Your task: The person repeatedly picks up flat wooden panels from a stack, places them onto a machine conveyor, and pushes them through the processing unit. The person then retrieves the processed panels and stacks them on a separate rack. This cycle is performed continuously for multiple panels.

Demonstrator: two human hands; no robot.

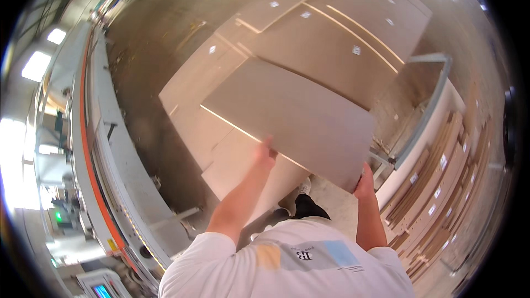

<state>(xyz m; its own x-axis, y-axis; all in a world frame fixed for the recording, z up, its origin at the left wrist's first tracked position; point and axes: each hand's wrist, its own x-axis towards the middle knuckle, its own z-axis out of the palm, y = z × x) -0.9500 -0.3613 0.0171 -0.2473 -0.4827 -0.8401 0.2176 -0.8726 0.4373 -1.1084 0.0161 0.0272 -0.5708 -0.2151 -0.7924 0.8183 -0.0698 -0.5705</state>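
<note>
"Where's the flat board (298,116)?"

"In the middle, above part of the larger flat panels (342,38) spread on the far side; I can't tell whether its far edge touches them"

"And the hands?"

"Both grasp it: the left hand (266,152) on the near long edge, the right hand (365,182) around the near right corner"

"What stands around?"

"A long orange-striped machine (118,149) on the left; on the right, stacked narrow boards (428,179) beyond a grey metal frame (424,127)"
</note>
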